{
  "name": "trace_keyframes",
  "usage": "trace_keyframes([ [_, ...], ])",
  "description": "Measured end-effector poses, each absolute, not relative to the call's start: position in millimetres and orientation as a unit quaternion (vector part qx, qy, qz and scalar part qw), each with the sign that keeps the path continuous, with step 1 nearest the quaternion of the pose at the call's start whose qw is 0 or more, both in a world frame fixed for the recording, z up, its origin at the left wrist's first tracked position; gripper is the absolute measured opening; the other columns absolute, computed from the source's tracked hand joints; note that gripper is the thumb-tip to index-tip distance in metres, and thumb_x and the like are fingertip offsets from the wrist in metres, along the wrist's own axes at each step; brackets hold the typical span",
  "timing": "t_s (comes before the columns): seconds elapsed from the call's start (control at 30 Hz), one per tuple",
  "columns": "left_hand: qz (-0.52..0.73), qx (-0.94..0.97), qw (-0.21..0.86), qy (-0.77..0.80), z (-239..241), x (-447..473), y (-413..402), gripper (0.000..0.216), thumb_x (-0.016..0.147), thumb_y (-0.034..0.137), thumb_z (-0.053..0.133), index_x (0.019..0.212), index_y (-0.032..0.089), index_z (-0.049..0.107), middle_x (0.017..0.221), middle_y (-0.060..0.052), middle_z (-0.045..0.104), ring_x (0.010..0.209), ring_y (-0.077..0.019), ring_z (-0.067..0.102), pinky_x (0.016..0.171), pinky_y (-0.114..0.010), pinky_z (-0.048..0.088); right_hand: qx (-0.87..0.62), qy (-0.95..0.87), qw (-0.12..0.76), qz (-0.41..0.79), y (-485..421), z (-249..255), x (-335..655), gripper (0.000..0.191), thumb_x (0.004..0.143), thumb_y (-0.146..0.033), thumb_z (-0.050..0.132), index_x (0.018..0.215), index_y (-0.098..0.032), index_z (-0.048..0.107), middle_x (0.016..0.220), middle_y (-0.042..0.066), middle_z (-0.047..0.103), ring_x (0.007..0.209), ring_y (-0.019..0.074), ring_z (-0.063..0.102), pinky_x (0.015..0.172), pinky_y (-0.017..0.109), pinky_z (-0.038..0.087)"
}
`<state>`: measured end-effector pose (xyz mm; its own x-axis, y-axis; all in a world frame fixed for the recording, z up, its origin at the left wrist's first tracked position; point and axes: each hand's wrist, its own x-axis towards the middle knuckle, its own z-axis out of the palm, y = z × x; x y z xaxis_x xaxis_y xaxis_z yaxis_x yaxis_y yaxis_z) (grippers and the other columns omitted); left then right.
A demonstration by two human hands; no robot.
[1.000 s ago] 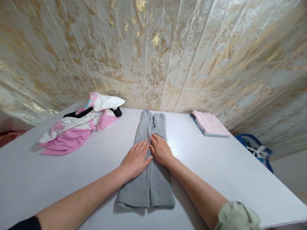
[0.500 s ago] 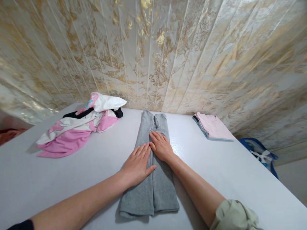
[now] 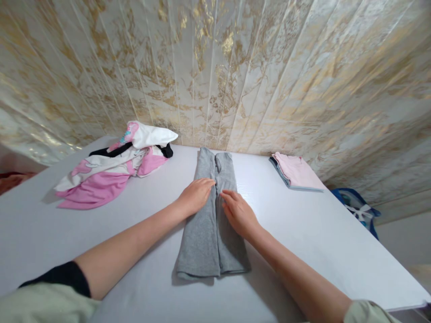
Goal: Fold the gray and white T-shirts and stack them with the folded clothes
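A grey garment [image 3: 202, 237] lies lengthwise in front of me, its two long halves meeting along a line down the middle. On its left half, near that line, rests my left hand [image 3: 197, 196], palm down with the fingers stretched out and close together. My right hand [image 3: 239, 213] is over the right half, fingers extended and a little bent, the tips near the middle line. Neither hand has cloth gripped in it. Whether the right fingertips touch the fabric, I cannot tell.
A loose heap of pink, white and black clothes [image 3: 107, 188] is at the table's left. Folded clothes, pink on top [image 3: 299, 172], lie at the back right. Beyond the right edge hangs a blue-trimmed bag [image 3: 358, 208]. A gold-patterned curtain [image 3: 215, 80] borders the white table [image 3: 141, 278] behind.
My left hand has moved up along the grey garment and its thumb has drawn in. My right hand has shifted right and slightly down, off the middle line. The view has tilted a little.
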<state>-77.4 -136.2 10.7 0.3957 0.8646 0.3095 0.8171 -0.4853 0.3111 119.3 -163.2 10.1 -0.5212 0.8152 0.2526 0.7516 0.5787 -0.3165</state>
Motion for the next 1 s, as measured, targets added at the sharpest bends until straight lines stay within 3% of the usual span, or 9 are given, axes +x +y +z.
trace_keyframes([
  [0.2,0.137,0.854,0.057,0.499,-4,-54,-109,0.041,0.097,0.032,0.040,0.136,0.026,0.052,0.152,-0.005,0.040,0.139,-0.0270,0.036,0.113,-0.049,0.029,-0.431,-0.893,0.106,0.073,-244,-5,139,0.058,0.093,-0.030,0.051,0.147,-0.016,0.037,0.153,0.009,0.036,0.141,0.0265,0.031,0.116,0.049,0.027],
  [0.4,0.130,0.854,0.040,0.502,-11,-53,-113,0.045,0.097,0.032,0.038,0.141,0.021,0.046,0.154,-0.005,0.037,0.142,-0.0281,0.030,0.116,-0.050,0.024,-0.388,-0.914,0.072,0.094,-292,0,162,0.073,0.091,-0.039,0.055,0.153,-0.020,0.023,0.155,0.009,0.030,0.142,0.0249,0.030,0.116,0.048,0.029],
  [0.5,0.153,0.855,0.044,0.494,-6,-54,-114,0.042,0.096,0.031,0.042,0.134,0.018,0.053,0.150,-0.006,0.043,0.141,-0.0275,0.030,0.116,-0.047,0.026,-0.370,-0.920,0.070,0.113,-300,8,170,0.073,0.089,-0.037,0.057,0.153,-0.020,0.025,0.153,0.009,0.035,0.141,0.0243,0.032,0.116,0.048,0.029],
  [0.63,0.211,0.856,0.070,0.467,5,-60,-135,0.035,0.096,0.028,0.043,0.123,0.015,0.061,0.140,-0.009,0.054,0.136,-0.0232,0.038,0.115,-0.043,0.030,-0.376,-0.911,0.108,0.132,-297,19,180,0.054,0.093,-0.022,0.047,0.146,-0.025,0.038,0.147,0.008,0.045,0.137,0.0204,0.039,0.116,0.048,0.029],
  [0.73,0.238,0.856,0.116,0.445,17,-67,-172,0.036,0.098,0.029,0.038,0.124,0.017,0.059,0.133,-0.008,0.059,0.127,-0.0195,0.048,0.112,-0.040,0.036,-0.391,-0.899,0.148,0.127,-290,22,184,0.051,0.092,-0.017,0.045,0.142,-0.026,0.042,0.143,0.009,0.049,0.134,0.0209,0.043,0.113,0.049,0.033],
  [0.83,0.216,0.859,0.162,0.434,29,-75,-220,0.037,0.099,0.031,0.036,0.129,0.021,0.055,0.134,-0.007,0.058,0.127,-0.0190,0.049,0.111,-0.039,0.037,-0.377,-0.906,0.135,0.136,-287,20,183,0.053,0.090,-0.016,0.048,0.141,-0.026,0.043,0.143,0.009,0.049,0.133,0.0220,0.044,0.113,0.050,0.033],
  [1.0,0.164,0.862,0.205,0.434,33,-90,-294,0.037,0.093,0.034,0.054,0.129,0.025,0.054,0.129,-0.005,0.059,0.119,-0.0198,0.053,0.102,-0.035,0.044,-0.361,-0.912,0.125,0.149,-291,20,186,0.054,0.083,-0.013,0.055,0.135,-0.027,0.048,0.136,0.009,0.053,0.126,0.0238,0.049,0.109,0.049,0.038],
])
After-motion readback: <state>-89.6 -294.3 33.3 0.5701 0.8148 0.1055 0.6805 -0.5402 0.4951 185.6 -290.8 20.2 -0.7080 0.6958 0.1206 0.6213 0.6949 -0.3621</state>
